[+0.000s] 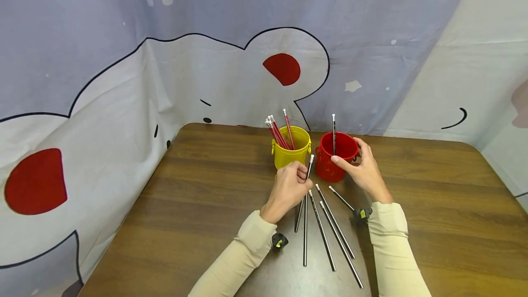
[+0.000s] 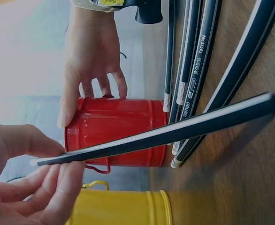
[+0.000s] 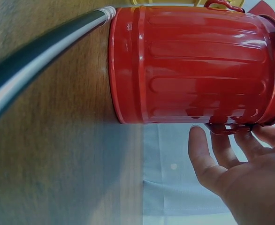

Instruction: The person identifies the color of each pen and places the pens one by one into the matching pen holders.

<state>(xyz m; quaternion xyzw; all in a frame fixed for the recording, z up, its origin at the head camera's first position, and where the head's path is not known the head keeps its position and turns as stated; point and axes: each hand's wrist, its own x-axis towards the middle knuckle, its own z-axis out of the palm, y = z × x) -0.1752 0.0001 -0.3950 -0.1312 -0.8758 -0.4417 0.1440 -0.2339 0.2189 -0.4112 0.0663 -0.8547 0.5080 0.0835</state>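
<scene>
pinching the black pencil (image 2: 175, 132) near its top end in left grip (image 1: 288, 189), holding the red bucket (image 1: 330, 171) in right grip (image 1: 367, 173) towards the table's (image 1: 445, 187) far edge; brace bucket, straighten pencil well.

Brown wood-grain tabletop (image 1: 445, 205) with rounded far corners. Printed fabric backdrop (image 1: 371, 26) hangs behind and along both sides: blue-grey and white fields, black outlines, red patches (image 1: 35, 181). Pale glare (image 1: 276, 278) marks the tabletop's near section.
</scene>
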